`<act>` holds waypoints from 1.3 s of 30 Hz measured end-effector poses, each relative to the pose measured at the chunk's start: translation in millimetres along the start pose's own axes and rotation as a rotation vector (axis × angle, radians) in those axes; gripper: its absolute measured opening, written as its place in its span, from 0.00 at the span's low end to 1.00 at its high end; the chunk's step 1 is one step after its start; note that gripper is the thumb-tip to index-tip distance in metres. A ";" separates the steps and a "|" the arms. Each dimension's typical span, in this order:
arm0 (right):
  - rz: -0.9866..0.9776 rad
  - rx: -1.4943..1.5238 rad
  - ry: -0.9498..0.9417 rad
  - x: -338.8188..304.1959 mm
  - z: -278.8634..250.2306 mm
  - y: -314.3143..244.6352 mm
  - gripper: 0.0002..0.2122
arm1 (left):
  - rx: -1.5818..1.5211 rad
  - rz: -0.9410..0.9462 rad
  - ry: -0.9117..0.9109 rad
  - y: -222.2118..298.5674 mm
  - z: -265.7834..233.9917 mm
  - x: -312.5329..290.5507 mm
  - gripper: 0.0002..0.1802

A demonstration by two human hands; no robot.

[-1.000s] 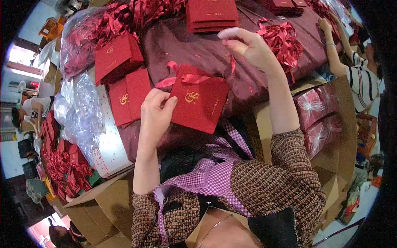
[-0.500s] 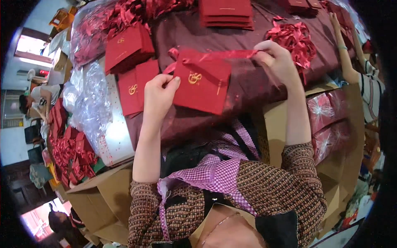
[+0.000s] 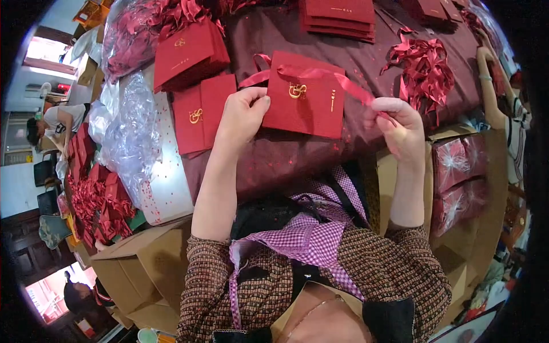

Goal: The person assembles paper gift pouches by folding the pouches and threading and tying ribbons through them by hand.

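Note:
A flat red paper gift bag with gold print lies over the dark red cloth in front of me. At its left edge my left hand is closed, thumb and fingers pinching the bag's side. A shiny red ribbon runs across the bag's upper part, with a loop standing out past its left side. My right hand, to the right of the bag, is closed on the ribbon's other end and holds it stretched slantwise.
Stacked red bags stand at the left, with more bags below and another stack at the back. A ribbon heap lies right. Clear plastic covers the left side. Cardboard boxes flank me; other people work at both sides.
My right hand has come down and closer to my body, drawing the ribbon into a downward slant. The bag has turned flatter toward my view, with my left hand still at its edge.

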State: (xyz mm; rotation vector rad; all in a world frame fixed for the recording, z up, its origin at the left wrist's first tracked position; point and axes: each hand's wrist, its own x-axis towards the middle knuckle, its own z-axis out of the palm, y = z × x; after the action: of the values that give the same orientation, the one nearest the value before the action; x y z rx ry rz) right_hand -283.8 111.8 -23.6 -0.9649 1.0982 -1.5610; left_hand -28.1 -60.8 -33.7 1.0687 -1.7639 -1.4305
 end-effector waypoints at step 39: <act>-0.527 -0.977 -0.155 76.2 106.2 45.8 0.04 | 0.092 0.143 -0.049 11.8 -3.2 -18.1 0.14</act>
State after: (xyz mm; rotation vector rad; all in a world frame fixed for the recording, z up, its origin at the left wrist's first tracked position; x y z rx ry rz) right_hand -189.3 10.8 -31.9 -2.1243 1.6101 -1.2568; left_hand -19.1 -45.4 -21.1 0.9404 -1.9166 -1.3092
